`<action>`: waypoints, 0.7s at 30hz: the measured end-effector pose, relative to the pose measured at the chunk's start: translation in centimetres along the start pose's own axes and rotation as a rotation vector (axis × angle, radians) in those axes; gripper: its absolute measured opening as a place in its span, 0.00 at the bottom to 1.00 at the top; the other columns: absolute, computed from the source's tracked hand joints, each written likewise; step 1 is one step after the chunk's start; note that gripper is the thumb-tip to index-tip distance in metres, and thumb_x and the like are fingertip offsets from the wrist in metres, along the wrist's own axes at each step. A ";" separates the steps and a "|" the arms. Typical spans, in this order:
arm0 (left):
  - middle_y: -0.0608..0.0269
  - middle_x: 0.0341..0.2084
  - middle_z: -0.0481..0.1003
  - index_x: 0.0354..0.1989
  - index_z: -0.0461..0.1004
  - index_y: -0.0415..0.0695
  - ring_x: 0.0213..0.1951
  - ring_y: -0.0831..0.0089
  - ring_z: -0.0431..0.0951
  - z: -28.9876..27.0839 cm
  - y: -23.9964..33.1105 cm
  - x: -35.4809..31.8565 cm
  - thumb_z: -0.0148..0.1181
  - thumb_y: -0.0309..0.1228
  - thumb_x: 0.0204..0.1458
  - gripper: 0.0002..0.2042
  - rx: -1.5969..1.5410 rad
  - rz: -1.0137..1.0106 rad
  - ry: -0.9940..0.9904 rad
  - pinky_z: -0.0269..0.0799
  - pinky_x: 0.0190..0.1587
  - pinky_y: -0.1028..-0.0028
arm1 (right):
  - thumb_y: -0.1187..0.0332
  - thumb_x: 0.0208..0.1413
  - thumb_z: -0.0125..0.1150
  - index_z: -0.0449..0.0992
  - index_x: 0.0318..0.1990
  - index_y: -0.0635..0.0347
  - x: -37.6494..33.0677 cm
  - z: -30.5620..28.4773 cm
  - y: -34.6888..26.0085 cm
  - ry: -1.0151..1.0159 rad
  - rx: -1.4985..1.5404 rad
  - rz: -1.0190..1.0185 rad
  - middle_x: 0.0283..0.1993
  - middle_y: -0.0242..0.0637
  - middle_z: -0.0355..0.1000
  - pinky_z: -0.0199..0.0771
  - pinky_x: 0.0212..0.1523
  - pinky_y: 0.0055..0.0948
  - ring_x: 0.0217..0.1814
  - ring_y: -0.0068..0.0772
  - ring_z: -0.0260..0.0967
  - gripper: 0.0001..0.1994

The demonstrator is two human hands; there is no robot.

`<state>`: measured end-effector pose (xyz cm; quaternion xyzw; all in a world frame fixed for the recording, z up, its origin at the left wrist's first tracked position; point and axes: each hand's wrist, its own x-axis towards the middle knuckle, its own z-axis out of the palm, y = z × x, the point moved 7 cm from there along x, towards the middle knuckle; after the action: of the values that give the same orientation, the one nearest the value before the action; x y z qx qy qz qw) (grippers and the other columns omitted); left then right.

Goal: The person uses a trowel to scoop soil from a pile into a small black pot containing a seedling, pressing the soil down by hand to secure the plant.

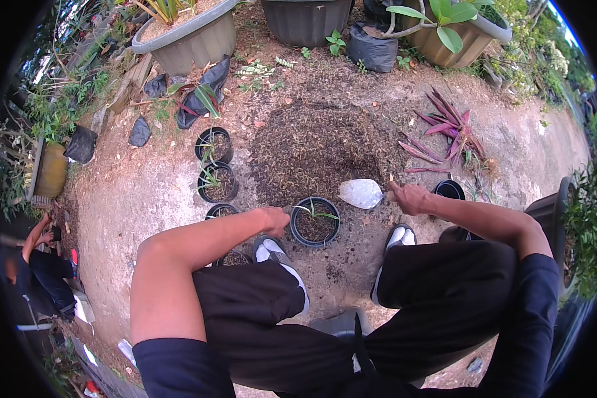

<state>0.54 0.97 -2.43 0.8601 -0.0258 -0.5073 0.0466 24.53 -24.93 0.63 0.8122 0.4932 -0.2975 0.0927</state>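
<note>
A small black pot (316, 221) filled with dark soil and a thin green seedling stands on the ground between my feet. My left hand (274, 218) rests on its left rim, fingers curled against it. My right hand (406, 197) grips the handle of a pale scoop (361, 193), whose blade hangs just above and to the right of the pot. Beyond the pot spreads a heap of dark potting soil (318, 147).
Three small black pots with seedlings (213, 146) (217, 182) (222, 211) line up to the left. An empty black pot (450, 190) and purple-leaved plants (451, 129) lie to the right. Large planters (192, 36) ring the back. Another person (36, 265) crouches at far left.
</note>
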 end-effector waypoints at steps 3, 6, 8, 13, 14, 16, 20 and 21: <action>0.47 0.48 0.78 0.50 0.77 0.42 0.52 0.52 0.78 -0.8 -0.1 -0.3 0.58 0.37 0.50 0.20 -0.011 0.021 0.093 0.74 0.53 0.57 | 0.70 0.54 0.56 0.49 0.68 0.64 0.8 -1.0 1.0 -0.114 -0.096 0.003 0.44 0.59 0.75 0.73 0.48 0.52 0.49 0.60 0.74 0.34; 0.48 0.47 0.78 0.49 0.78 0.42 0.52 0.53 0.78 -2.1 -0.1 -0.5 0.57 0.39 0.52 0.19 -0.024 0.037 0.098 0.74 0.54 0.57 | 0.73 0.52 0.58 0.45 0.72 0.63 1.3 -0.8 1.7 -0.155 -0.160 0.016 0.51 0.62 0.71 0.72 0.53 0.52 0.56 0.58 0.71 0.40; 0.48 0.48 0.78 0.50 0.77 0.42 0.52 0.53 0.78 -2.1 0.0 -0.5 0.57 0.39 0.53 0.19 -0.015 0.034 0.118 0.74 0.54 0.57 | 0.72 0.53 0.57 0.43 0.72 0.63 1.3 -0.2 1.8 -0.172 -0.229 -0.039 0.55 0.63 0.68 0.71 0.54 0.51 0.58 0.58 0.69 0.40; 0.49 0.49 0.78 0.50 0.77 0.42 0.53 0.54 0.77 -1.9 0.0 -0.8 0.56 0.39 0.54 0.19 -0.002 0.027 0.100 0.73 0.54 0.57 | 0.67 0.56 0.57 0.52 0.69 0.62 0.9 1.3 1.3 -0.021 -0.276 -0.051 0.47 0.61 0.73 0.71 0.54 0.49 0.54 0.58 0.71 0.35; 0.49 0.49 0.78 0.50 0.77 0.42 0.53 0.54 0.77 -1.8 0.0 -0.8 0.56 0.39 0.54 0.19 -0.007 0.021 0.103 0.73 0.54 0.57 | 0.65 0.55 0.58 0.56 0.67 0.62 1.2 2.0 1.5 -0.071 -0.199 -0.042 0.45 0.59 0.74 0.72 0.52 0.48 0.52 0.57 0.72 0.32; 0.49 0.49 0.78 0.50 0.77 0.42 0.54 0.54 0.77 -1.6 -0.2 -0.7 0.56 0.39 0.54 0.19 0.002 0.016 0.103 0.74 0.54 0.57 | 0.60 0.55 0.61 0.65 0.61 0.62 1.5 2.7 1.5 -0.165 -0.043 -0.021 0.41 0.56 0.75 0.73 0.49 0.47 0.49 0.55 0.75 0.28; 0.48 0.48 0.78 0.50 0.77 0.42 0.53 0.54 0.77 -1.9 0.1 -0.8 0.56 0.40 0.53 0.19 0.032 0.025 0.101 0.74 0.54 0.57 | 0.55 0.53 0.66 0.74 0.49 0.64 0.9 3.1 1.3 -0.042 0.299 -0.032 0.33 0.48 0.77 0.75 0.41 0.44 0.39 0.46 0.78 0.23; 0.48 0.48 0.78 0.50 0.77 0.42 0.53 0.54 0.77 -2.1 0.3 -0.9 0.56 0.40 0.53 0.19 0.033 0.027 0.100 0.74 0.54 0.57 | 0.55 0.53 0.66 0.74 0.48 0.64 0.8 3.3 1.3 -0.086 0.378 0.040 0.33 0.47 0.77 0.75 0.40 0.43 0.38 0.44 0.78 0.23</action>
<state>1.89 0.89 -0.60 0.8846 -0.0432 -0.4625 0.0406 24.59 -26.46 -2.65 0.8114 0.4080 -0.4172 -0.0347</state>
